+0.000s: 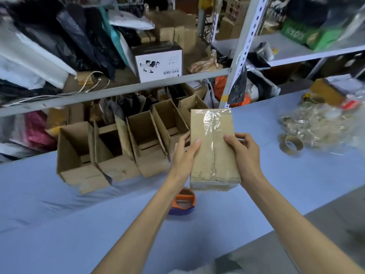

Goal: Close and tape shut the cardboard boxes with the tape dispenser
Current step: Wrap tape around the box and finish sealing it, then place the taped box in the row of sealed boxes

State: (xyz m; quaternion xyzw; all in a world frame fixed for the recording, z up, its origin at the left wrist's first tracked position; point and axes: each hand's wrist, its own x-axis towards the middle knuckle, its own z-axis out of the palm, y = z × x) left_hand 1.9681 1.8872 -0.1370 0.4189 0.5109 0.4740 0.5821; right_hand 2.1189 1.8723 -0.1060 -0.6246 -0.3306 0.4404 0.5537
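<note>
Nearest the person, an orange and blue tape dispenser (pixel 182 202) sits on the blue-covered table (pixel 59 214), not far from its near edge, untouched and partly hidden behind the left forearm.

Just beyond and above it, both hands hold a taped box (pixel 213 147) clear of the table. The left hand (pixel 184 153) grips the box's left long side, its thumb lying on the top face and its fingers curled round the edge. The right hand (pixel 244 153) clasps the right long side in the same way, thumb on top and fingers wrapped round the side. The box sits between the two palms, its long axis pointing away from the person.

The box is plain brown cardboard, closed, oblong. A strip of clear glossy tape runs down the middle seam of the top face and shines at the far end. Faint dashed marks show near the close end.

Further back, to the left, a row of open boxes (pixel 146 143) stands side by side with flaps up. Towards the right edge lies a tape roll (pixel 291 144) beside a heap of clear plastic (pixel 320 123). Behind the table's far edge, a metal shelf rack (pixel 245 48) carries a white printed box (pixel 158 62) and a green carton (pixel 308 34).
</note>
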